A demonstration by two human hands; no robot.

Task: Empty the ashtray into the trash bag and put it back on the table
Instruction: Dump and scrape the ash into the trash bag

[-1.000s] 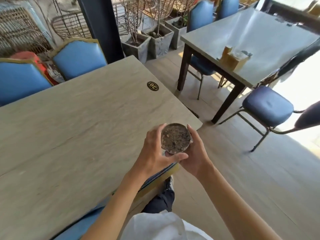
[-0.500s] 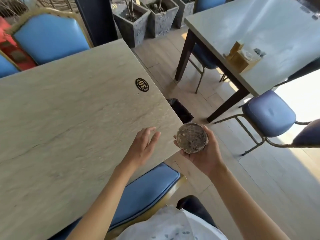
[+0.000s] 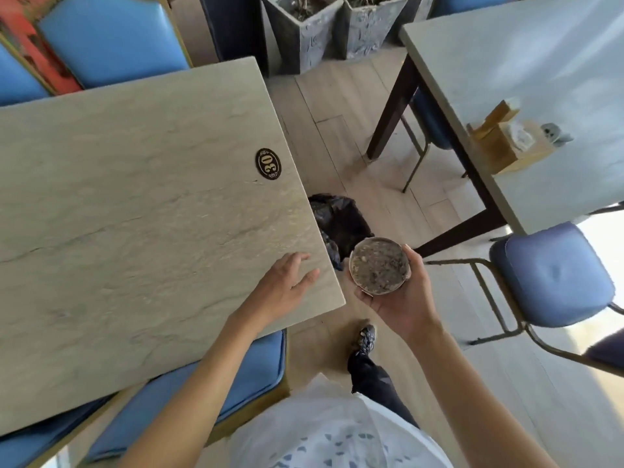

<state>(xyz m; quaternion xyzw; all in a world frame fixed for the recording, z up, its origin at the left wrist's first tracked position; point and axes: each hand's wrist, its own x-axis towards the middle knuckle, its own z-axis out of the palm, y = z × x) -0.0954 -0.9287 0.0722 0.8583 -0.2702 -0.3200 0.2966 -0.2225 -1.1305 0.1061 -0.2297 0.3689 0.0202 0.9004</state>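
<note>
My right hand [image 3: 401,298] holds a round metal ashtray [image 3: 379,265] full of grey ash, upright, just off the table's near right corner. A black trash bag [image 3: 339,219] sits on the floor beside the table's right edge, just beyond and below the ashtray, partly hidden by the tabletop. My left hand [image 3: 285,287] rests flat and open on the corner of the stone-look table [image 3: 135,214], holding nothing.
A black oval "30" plate [image 3: 268,163] is fixed near the table's right edge. A blue chair seat [image 3: 202,376] is tucked under the table's near side. A second table [image 3: 526,82] with a wooden napkin holder [image 3: 506,145] and a blue chair [image 3: 553,275] stand to the right; concrete planters [image 3: 337,25] behind.
My left hand let go of the ashtray and settled on the table corner. My right hand carried the ashtray off the table edge toward the trash bag, which has come into view.
</note>
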